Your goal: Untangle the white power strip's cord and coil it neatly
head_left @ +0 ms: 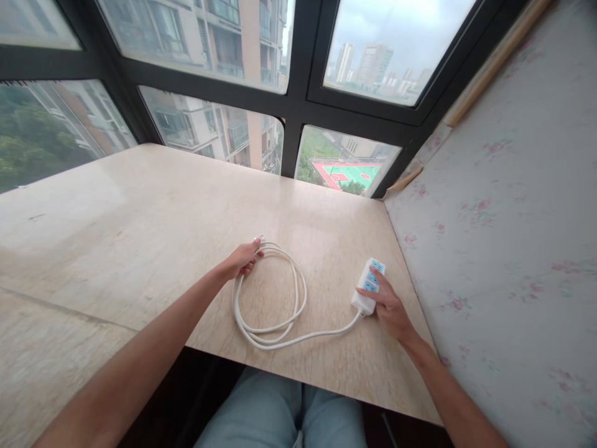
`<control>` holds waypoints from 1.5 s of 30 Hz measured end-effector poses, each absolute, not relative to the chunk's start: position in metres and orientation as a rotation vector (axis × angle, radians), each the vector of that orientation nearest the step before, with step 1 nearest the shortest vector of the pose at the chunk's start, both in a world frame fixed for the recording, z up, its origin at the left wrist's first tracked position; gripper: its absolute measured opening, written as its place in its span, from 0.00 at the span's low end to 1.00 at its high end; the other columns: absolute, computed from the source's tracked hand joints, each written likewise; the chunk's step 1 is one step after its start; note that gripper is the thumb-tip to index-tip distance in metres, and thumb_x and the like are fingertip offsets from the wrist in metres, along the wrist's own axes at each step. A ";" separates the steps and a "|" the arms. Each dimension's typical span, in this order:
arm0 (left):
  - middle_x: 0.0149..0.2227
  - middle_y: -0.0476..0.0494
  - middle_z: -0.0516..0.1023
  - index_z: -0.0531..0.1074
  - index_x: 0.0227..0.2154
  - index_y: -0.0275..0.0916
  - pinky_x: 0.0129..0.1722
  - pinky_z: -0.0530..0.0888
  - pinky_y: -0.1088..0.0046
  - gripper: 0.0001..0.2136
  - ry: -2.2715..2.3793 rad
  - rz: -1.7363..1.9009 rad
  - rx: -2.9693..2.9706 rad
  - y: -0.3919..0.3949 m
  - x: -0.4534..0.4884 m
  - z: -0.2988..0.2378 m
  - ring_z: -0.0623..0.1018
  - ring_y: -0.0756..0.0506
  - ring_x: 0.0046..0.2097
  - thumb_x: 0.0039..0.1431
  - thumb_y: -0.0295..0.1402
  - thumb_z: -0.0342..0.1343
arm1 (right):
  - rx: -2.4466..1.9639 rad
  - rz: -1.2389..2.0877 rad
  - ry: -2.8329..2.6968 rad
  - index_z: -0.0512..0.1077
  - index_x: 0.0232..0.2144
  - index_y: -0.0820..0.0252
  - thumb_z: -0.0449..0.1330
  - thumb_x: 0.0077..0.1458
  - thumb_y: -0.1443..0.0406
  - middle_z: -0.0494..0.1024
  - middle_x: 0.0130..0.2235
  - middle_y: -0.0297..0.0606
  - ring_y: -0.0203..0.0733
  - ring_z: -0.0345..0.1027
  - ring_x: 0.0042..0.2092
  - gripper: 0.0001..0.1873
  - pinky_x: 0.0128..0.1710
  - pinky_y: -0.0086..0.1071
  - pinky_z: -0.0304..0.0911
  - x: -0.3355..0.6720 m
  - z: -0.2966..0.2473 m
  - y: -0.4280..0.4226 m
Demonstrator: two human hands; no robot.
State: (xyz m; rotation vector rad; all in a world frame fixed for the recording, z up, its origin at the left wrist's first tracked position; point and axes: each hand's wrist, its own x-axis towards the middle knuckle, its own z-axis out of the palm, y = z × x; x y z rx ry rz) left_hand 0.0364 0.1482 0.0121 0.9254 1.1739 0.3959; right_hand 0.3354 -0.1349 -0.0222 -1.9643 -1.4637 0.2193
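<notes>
A white cord [305, 292] lies in loose loops on the stone-look surface in front of me. My left hand [243, 260] is closed around the far left side of the coil, and the cord's pale end [260, 238] pokes out just past my fingertips. From the coil, a single length runs right to a white power strip [359, 301] with blue socket faces. My right hand [388, 306] grips that strip from its right side, thumb and forefinger across the top. The other fingers of this hand are mostly hidden.
The beige ledge [153, 230] has a seam [65, 309] at left and ends at a front edge above my legs [284, 410]. Dark-framed windows [293, 106] close off the back. A flower-papered wall [504, 249] rises close by my right arm.
</notes>
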 end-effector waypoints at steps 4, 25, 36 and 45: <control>0.13 0.56 0.53 0.69 0.22 0.37 0.12 0.46 0.80 0.18 1.135 0.329 1.163 0.148 0.052 0.006 0.50 0.56 0.12 0.61 0.45 0.54 | -2.256 0.064 -0.894 0.68 0.54 0.62 0.50 0.56 0.50 0.60 0.62 0.53 0.54 0.50 0.65 0.30 0.63 0.50 0.50 0.329 -0.017 -0.130; 0.49 0.32 0.74 0.72 0.32 0.40 0.57 0.60 0.59 0.09 0.609 0.207 2.247 0.107 0.185 -0.003 0.72 0.32 0.55 0.56 0.40 0.60 | -2.361 0.476 -0.991 0.63 0.58 0.63 0.61 0.40 0.60 0.77 0.47 0.47 0.55 0.70 0.50 0.40 0.50 0.45 0.64 0.309 -0.012 -0.086; 0.59 0.26 0.66 0.67 0.51 0.36 0.63 0.53 0.54 0.32 1.072 0.741 1.932 0.067 0.088 -0.002 0.58 0.27 0.64 0.41 0.34 0.70 | -2.093 0.383 -0.915 0.57 0.63 0.62 0.57 0.52 0.50 0.68 0.59 0.51 0.54 0.62 0.59 0.41 0.55 0.46 0.61 0.301 -0.026 -0.110; 0.62 0.30 0.63 0.61 0.59 0.38 0.62 0.54 0.47 0.29 0.917 0.779 2.352 -0.032 0.043 0.005 0.57 0.30 0.65 0.57 0.43 0.59 | -2.211 -0.035 -2.046 0.62 0.60 0.57 0.59 0.57 0.56 0.58 0.66 0.51 0.56 0.47 0.67 0.30 0.61 0.53 0.44 0.302 0.013 -0.034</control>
